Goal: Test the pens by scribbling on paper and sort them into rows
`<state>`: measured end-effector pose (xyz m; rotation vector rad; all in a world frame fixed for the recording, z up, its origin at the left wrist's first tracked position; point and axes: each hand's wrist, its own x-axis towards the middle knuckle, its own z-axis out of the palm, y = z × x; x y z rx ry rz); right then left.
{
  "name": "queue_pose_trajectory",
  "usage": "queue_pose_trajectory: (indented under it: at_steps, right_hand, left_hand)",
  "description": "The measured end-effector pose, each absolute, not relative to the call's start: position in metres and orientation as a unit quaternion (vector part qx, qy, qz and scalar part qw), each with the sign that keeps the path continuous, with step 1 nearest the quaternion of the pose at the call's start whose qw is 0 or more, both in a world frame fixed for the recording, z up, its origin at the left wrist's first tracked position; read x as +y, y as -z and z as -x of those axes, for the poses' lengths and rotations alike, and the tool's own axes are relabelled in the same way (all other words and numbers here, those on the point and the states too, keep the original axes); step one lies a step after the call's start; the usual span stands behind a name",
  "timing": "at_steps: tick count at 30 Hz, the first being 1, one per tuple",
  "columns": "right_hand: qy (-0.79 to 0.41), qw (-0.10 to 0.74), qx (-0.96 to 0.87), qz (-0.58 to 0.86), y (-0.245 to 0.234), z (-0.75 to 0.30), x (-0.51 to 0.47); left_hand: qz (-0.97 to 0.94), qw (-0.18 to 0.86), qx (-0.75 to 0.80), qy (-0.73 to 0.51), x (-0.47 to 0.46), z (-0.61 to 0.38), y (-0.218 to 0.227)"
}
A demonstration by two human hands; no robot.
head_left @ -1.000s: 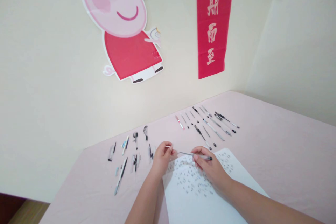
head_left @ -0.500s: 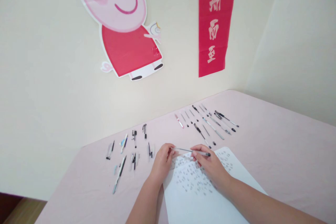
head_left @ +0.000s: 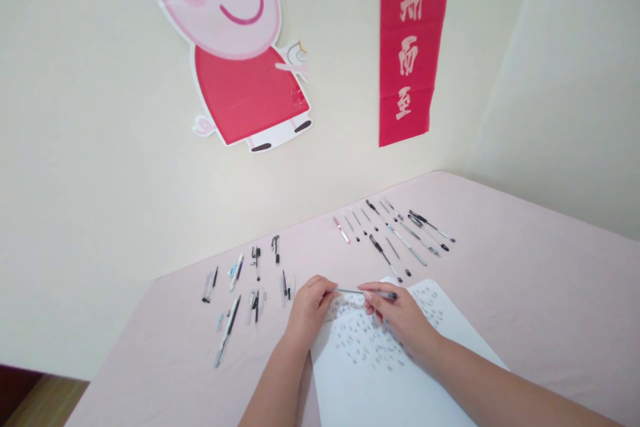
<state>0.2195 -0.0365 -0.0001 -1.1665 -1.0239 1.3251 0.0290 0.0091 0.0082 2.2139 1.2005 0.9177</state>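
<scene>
Gripping one pen [head_left: 385, 294] over a sheet of paper [head_left: 370, 393], the right hand [head_left: 397, 317] is clasping the barrel while the left hand [head_left: 311, 308] is pinching the thin end. Beyond the hands, a red banner [head_left: 391, 77] is displaying the characters 期, 而 and 至; the paper's writing is proving unreadable.

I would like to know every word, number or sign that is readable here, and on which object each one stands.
"期而至": read downward on the red banner, which runs out of the picture at the top.
Handwritten marks on the white paper: too small and blurred to read.
Held pen and laid-out pens: no print can be read.
</scene>
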Motion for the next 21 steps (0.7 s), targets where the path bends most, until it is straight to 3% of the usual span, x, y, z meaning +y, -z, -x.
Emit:
queue_pose_trajectory:
  at_steps: [21]
  right_hand:
    - [-0.534, 0.523, -0.448, 0.49, -0.0036, -0.2182, -0.0389]
  left_hand:
    - [-0.798, 0.221, 0.438, -0.35, 0.0111, -0.0282, -0.0041]
